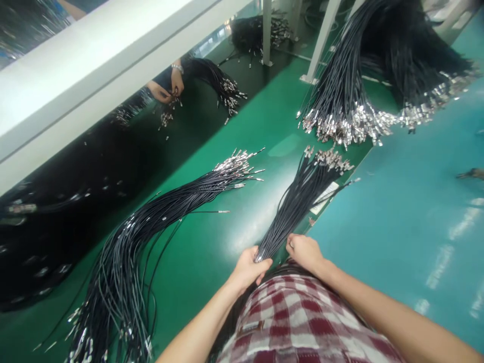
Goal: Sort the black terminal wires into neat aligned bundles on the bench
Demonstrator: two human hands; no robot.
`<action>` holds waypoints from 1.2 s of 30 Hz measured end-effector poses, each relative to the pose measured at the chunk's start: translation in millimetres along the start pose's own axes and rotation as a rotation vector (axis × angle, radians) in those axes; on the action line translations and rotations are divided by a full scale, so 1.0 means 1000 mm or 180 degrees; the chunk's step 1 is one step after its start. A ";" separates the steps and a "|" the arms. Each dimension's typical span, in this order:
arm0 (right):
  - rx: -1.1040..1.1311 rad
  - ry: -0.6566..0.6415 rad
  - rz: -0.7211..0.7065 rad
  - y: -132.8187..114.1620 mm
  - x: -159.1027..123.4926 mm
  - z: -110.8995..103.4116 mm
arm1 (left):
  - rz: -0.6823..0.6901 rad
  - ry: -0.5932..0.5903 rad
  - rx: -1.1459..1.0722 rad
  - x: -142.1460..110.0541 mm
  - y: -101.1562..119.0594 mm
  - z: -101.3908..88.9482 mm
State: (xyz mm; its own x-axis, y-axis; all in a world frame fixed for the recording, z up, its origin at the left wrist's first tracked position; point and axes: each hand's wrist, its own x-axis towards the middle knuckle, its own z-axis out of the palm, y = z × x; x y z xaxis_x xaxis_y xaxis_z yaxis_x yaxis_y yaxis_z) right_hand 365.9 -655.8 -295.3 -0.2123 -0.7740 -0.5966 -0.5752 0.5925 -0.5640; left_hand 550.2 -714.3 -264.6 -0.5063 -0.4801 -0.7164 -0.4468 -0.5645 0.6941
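My left hand (251, 267) is wrapped round the near end of a bundle of black cables (293, 204) with metal-tipped ends. The bundle lies along the front edge of the green table, its far tips fanned out. Just right of it, my right hand (304, 250) is closed in front of my checked shirt; whatever its fingers hold is hidden. A longer bundle of black cables (151, 222) curves across the table on the left, silvery ends at both sides, with one cable straying from it.
Big heaps of black cables (351, 85) hang over the table at the far right. A white shelf beam (94, 65) crosses the upper left. Behind it, a co-worker's hands (170, 88) handle cable ends. A pale label (324, 197) sits by the table edge, above the blue floor (397, 227).
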 end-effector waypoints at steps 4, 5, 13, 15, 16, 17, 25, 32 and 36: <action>0.2403 -0.0632 0.0005 -0.004 0.000 -0.034 | 0.0239 0.0441 0.0511 -0.006 0.016 -0.018; 0.3139 -0.0854 0.0133 -0.012 -0.001 -0.038 | 0.0536 0.0886 0.0677 -0.007 0.020 -0.018; 0.4838 -0.1411 0.1242 -0.073 -0.019 -0.013 | 0.2299 0.0802 0.1854 -0.043 0.042 0.003; 0.4567 -0.1601 0.1263 -0.079 -0.022 -0.013 | 0.2275 0.0797 0.1750 -0.048 0.044 -0.003; 0.4388 -0.1653 0.1171 -0.082 -0.023 -0.015 | 0.2249 0.0853 0.1532 -0.050 0.046 -0.007; 0.4178 -0.1602 0.0952 -0.085 -0.024 -0.018 | 0.2197 0.0958 0.1169 -0.052 0.047 -0.009; 0.2181 0.0386 -0.2304 -0.117 -0.026 -0.028 | 0.0248 0.0154 -0.1943 -0.047 0.058 -0.005; 0.2998 -0.0262 -0.1642 -0.133 -0.015 -0.015 | 0.2454 0.1714 0.0919 -0.082 0.062 -0.014; 0.3162 -0.0116 -0.1587 -0.150 -0.012 -0.024 | 0.2571 0.2253 0.1616 -0.107 0.107 -0.056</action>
State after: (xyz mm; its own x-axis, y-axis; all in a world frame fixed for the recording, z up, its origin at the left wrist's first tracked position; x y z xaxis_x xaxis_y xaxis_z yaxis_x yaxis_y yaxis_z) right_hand 435.8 -741.0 -189.6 -0.1009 -0.9779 -0.1828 0.3022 0.1450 -0.9422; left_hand 598.1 -760.6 -117.6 -0.3267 -0.9293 0.1724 -0.5075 0.3264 0.7975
